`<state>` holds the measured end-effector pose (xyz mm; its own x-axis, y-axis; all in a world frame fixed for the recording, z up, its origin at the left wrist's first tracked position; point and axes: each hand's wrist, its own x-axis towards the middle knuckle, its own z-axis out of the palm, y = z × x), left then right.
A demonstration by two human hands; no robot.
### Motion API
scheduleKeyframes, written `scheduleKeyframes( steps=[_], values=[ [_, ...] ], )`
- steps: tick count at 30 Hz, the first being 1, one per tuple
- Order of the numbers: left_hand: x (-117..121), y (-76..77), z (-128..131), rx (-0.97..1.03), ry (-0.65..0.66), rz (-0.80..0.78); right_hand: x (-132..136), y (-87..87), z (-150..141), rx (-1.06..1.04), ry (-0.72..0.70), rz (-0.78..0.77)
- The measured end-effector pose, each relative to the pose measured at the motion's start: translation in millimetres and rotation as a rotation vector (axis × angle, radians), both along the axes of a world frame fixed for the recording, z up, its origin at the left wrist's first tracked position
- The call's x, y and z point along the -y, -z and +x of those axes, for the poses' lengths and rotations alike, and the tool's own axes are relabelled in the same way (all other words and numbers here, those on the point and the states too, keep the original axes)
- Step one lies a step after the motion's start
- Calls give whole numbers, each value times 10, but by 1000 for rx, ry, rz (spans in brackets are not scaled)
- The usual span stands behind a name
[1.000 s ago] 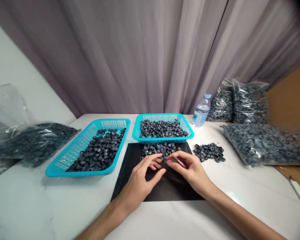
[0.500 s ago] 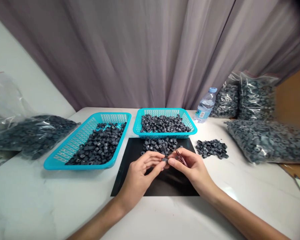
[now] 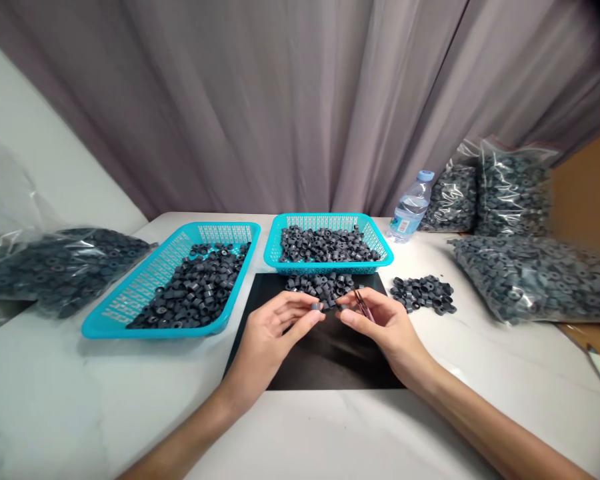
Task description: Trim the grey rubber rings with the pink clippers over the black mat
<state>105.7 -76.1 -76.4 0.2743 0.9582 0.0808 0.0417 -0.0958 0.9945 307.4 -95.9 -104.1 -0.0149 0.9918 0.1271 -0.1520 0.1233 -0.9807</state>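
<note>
Between the thumb and fingertips of my left hand (image 3: 275, 337) is a small dark grey ring-shaped plastic part (image 3: 315, 307). My right hand (image 3: 383, 327) is closed round a pair of tweezers (image 3: 363, 305), their tips pointing up and away from me. Something small and dark also shows at the right thumb and fingertip, too small to make out. Both hands are above a black mat (image 3: 325, 363), a little apart. Just beyond the fingertips lies a pile of the same grey parts (image 3: 325, 287) on the mat.
Two blue baskets, one on the left (image 3: 93, 328) and one at the back (image 3: 387, 257), hold many grey parts. A loose heap (image 3: 423, 293) lies right of the mat. A water bottle (image 3: 410, 210) stands behind it. Filled plastic bags sit left (image 3: 75, 267) and right (image 3: 540, 277).
My hands have drawn apart from touching fingertips, leaving a gap between them. The left moved slightly left with the grey part in it; the tweezers stay in the right.
</note>
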Motion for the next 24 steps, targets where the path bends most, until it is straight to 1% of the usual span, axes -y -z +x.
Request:
scheduleKeyframes(
  steps=[3, 6, 14, 21, 24],
  values=[
    [8, -52, -11, 25, 30, -26, 0, 1, -1, -15, -28, -10],
    [24, -82, -4, 45, 60, -36, 7, -19, -5, -4, -26, 4],
    [29, -39, 10, 94, 133, -55, 22, -33, -14, 1, -37, 11],
    [40, -47, 7, 104, 130, -83, 20, -30, 7, 24, -35, 51],
    [35, -48, 11, 115, 145, -87, 21, -35, 11, -5, -20, 47]
  ],
)
